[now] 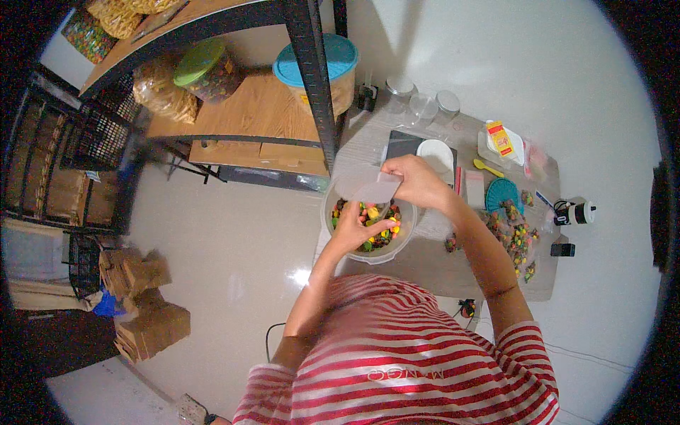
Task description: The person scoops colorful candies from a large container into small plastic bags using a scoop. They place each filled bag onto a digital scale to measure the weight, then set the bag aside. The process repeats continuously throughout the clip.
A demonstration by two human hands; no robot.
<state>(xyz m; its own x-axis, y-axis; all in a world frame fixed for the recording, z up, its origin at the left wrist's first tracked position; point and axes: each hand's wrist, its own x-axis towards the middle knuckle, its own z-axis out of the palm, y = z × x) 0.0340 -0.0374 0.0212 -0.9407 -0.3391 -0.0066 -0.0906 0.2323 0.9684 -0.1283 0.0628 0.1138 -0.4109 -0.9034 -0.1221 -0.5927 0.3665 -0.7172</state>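
Observation:
A round translucent plastic tub (374,258) stands at the table's near left part, with colourful candy-like pieces (390,231) inside. My right hand (417,180) grips a translucent, frosted plastic piece (380,189) above the tub; whether it is a scoop or a bag is unclear. Lower down, my left hand (350,228) is over the tub's mouth, thumb spread to the right and fingers raised toward the plastic. Something clear seems to lie between that thumb and the fingers, but blur hides whether it is held. Beyond my right hand, a round white container (435,155) sits on a dark flat scale-like device (402,142).
Filled small clear bags (512,234) lie on the right of the table (425,276), by a teal lid (502,194) and yellow spoon (487,168). Clear jars (399,95) stand at the back. A shelf's black metal post (313,79) rises left; cardboard boxes (151,329) are on the floor.

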